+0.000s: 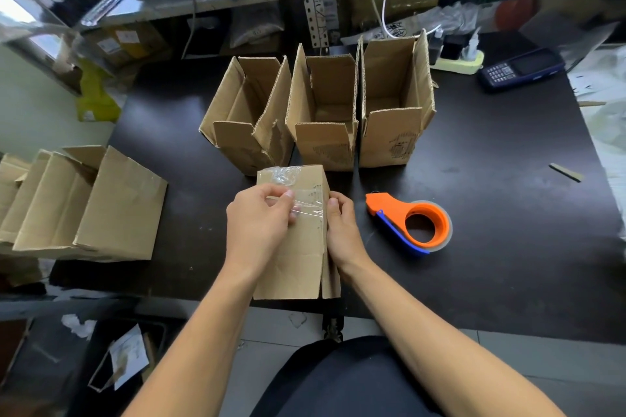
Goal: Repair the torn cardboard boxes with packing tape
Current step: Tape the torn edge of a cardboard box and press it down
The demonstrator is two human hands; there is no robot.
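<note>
Left hand (259, 222) pinches clear tape (306, 203) onto a box (298, 247) at the table's (491, 213) near edge; right hand (340, 223) grips its side. Orange tape dispenser (411, 225) lies nearby, three open boxes (321, 112) behind. Printing unreadable.

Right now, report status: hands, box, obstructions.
Left hand pinching clear tape onto flattened box. Right hand gripping box edge. Tape dispenser idle on table, apart. Nothing obstructing.

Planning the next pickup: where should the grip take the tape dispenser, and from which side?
Take the tape dispenser by its orange ring, from above. It lies flat on the table, hole up, right of the right hand; the cutter nose points left.
</note>
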